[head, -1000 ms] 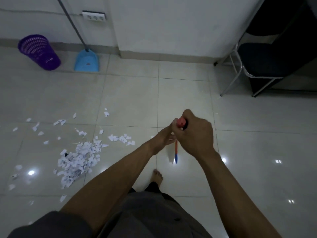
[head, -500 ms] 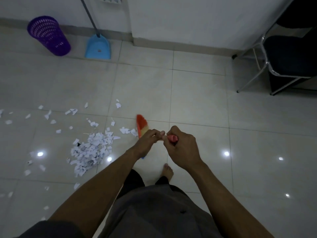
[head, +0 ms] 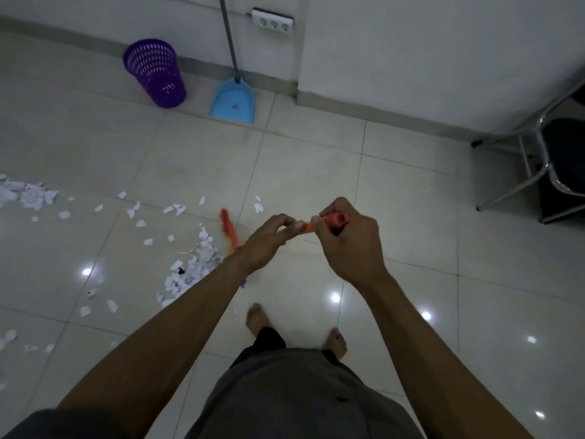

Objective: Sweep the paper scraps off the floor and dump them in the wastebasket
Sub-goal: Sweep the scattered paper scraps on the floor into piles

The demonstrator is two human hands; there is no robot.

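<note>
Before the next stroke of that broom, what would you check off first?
1. Both hands on the broom handle: ok; the right hand wraps its red top end, the left hand holds lower down.
2. The broom head beside the main scrap pile: ok.
3. The broom head touching the floor: cannot tell, it is blurred.
4. Scraps gathered in one pile: not ok; loose scraps and a second heap lie farther left.
5. The dustpan and wastebasket ready by the wall: ok.
</note>
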